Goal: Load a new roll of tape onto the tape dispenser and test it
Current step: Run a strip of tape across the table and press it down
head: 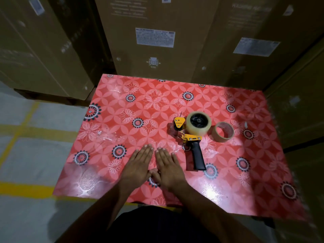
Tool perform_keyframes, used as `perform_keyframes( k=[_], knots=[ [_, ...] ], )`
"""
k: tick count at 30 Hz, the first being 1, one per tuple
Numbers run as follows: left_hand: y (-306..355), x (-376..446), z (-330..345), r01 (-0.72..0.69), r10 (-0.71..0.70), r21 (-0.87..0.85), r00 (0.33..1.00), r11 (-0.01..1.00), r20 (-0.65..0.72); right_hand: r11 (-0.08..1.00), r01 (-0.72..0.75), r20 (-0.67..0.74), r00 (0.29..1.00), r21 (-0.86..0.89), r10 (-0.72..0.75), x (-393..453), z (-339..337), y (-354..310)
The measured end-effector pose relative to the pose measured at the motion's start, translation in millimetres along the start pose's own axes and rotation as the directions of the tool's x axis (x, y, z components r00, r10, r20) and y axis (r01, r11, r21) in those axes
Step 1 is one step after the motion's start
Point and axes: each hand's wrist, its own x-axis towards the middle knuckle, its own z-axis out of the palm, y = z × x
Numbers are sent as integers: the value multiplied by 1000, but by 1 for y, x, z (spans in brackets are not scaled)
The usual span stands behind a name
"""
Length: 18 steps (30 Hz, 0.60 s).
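Both hands lie flat, fingers straight, palms down on the red flowered tabletop [108, 130] — left hand [138, 165] beside right hand [168, 167], thumbs touching, holding nothing. The tape dispenser [191, 135] lies just right of them, a clear tape roll [198, 126] on its hub — an empty cardboard core [223, 132] just beside it.

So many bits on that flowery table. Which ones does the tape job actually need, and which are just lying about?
For the job:
- tape dispenser, lying on the table, a clear roll on its wheel
- cardboard ring, right of it
- left hand and right hand, flat on the table

Lying about:
- small pale scrap, right of the ring
- cardboard boxes behind
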Motion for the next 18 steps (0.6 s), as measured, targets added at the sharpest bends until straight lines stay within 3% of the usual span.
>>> perform_keyframes(
  k=[3, 9, 11, 15, 18],
  knots=[
    [-10, 0, 1, -35, 35, -22, 999, 999, 21, 993, -99, -72, 993, -60, 95, -8, 5, 14],
    [-43, -8, -10, -40, 36, 35, 994, 999, 99, 964, -265, -32, 964, -6, 265, -14, 6, 25],
    [-67, -9, -14, 31, -30, -6, 997, 1000, 64, 950, -311, -41, 950, -16, 310, -11, 5, 19],
    [-107, -13, -21, 311, -321, -171, 946, 935, -34, 944, -327, -91, 942, -40, 323, -12, 13, 17],
    [-93, -10, -20, 387, -395, -162, 919, 908, -15, 946, -322, -86, 944, -28, 319, -14, 14, 19]
  ],
)
